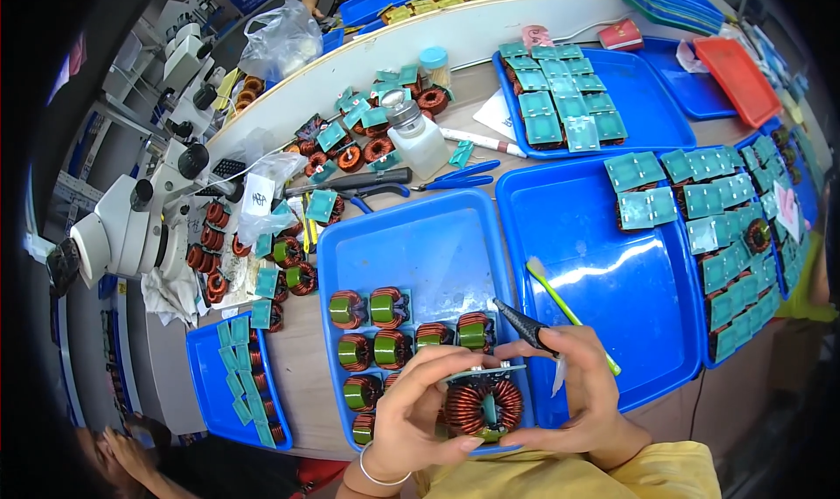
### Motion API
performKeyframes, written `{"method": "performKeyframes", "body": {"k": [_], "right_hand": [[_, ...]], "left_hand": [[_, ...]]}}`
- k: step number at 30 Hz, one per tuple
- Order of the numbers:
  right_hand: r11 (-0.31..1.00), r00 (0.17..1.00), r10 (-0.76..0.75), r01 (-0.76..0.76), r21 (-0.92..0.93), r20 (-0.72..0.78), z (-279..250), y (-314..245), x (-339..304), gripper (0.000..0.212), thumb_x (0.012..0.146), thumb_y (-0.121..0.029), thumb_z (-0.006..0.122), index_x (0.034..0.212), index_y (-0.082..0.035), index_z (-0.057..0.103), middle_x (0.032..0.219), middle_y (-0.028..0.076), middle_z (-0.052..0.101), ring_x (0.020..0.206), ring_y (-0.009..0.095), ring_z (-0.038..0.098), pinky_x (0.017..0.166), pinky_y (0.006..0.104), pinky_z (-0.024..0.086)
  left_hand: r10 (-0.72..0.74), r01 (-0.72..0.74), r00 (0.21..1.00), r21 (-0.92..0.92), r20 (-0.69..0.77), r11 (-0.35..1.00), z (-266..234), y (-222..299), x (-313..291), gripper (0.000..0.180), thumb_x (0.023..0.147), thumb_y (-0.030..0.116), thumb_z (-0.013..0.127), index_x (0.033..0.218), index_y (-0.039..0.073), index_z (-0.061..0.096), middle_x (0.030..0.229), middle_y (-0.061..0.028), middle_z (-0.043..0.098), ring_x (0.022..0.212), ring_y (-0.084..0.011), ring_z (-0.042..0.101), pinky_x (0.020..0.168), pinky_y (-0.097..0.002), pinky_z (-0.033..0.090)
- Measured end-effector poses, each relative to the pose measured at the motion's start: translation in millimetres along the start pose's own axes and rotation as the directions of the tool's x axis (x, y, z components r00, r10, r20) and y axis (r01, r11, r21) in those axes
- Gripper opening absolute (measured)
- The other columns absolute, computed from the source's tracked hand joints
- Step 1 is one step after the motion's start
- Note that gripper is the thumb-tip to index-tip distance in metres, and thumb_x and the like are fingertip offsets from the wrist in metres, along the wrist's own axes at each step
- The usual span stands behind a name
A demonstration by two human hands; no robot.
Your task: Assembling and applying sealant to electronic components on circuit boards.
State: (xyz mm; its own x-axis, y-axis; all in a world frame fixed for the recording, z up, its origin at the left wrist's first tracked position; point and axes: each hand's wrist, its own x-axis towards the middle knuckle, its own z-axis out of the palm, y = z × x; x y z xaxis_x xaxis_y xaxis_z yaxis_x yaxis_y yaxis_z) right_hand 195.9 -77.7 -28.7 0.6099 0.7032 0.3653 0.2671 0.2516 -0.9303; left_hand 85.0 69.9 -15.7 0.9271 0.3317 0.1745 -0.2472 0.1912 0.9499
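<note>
My left hand (411, 411) holds a copper-wound ring coil (483, 406) with a small green board on top, low in the middle of the view. My right hand (584, 390) pinches the board's right end and also holds black-handled tweezers (522, 324) whose tip points up and left. Both hands hover over the near edge of a blue tray (429, 237) that holds several coils with green cores (372, 308). A green-handled brush (569, 311) lies in the larger blue tray (604, 263) just right of my hands.
A white microscope (131, 223) stands at the left. Loose coils, green boards, a clear dispenser bottle (416, 137), blue-handled pliers (459, 177) and a black tool crowd the table behind. More blue trays of green boards sit to the right and far side. Another person's hand (122, 451) shows at lower left.
</note>
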Motion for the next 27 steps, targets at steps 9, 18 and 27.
{"method": "performKeyframes", "body": {"k": [9, 18, 27], "right_hand": [[0.998, 0.997, -0.024, 0.028, 0.059, -0.075, 0.2, -2.0, -0.6, 0.077, 0.057, -0.016, 0.085, 0.119, 0.006, 0.045, 0.107, 0.020, 0.053, 0.095, 0.027, 0.055, 0.080, 0.0355, 0.045], [0.952, 0.961, -0.267, 0.252, -0.172, -0.075, -15.6, -8.8, 5.1, 0.035, 0.058, -0.008, 0.080, 0.090, -0.002, 0.066, 0.075, 0.006, 0.062, 0.067, 0.018, 0.058, 0.061, 0.0294, 0.041], [0.931, 0.967, -0.249, 0.224, -0.288, -0.050, -10.5, -12.8, 4.9, 0.021, 0.063, -0.007, 0.076, 0.082, -0.008, 0.068, 0.068, 0.001, 0.062, 0.063, 0.014, 0.055, 0.063, 0.0288, 0.037]], "left_hand": [[-0.096, 0.098, 0.990, 0.020, -0.101, 0.995, -1.2, -2.6, -6.4, 0.070, 0.059, 0.015, 0.083, 0.115, -0.009, 0.049, 0.111, -0.0176, 0.054, 0.109, -0.0273, 0.049, 0.098, -0.0401, 0.035], [0.121, -0.085, 0.991, 0.426, -0.058, 0.901, -4.7, -2.5, -0.3, 0.066, 0.051, 0.015, 0.086, 0.106, -0.006, 0.056, 0.100, -0.0148, 0.058, 0.098, -0.0271, 0.054, 0.091, -0.0419, 0.041], [0.196, -0.137, 0.980, 0.574, -0.043, 0.807, -2.4, 0.7, 4.0, 0.062, 0.048, 0.015, 0.087, 0.101, -0.003, 0.058, 0.095, -0.0122, 0.059, 0.089, -0.0269, 0.056, 0.085, -0.0427, 0.044]]}}
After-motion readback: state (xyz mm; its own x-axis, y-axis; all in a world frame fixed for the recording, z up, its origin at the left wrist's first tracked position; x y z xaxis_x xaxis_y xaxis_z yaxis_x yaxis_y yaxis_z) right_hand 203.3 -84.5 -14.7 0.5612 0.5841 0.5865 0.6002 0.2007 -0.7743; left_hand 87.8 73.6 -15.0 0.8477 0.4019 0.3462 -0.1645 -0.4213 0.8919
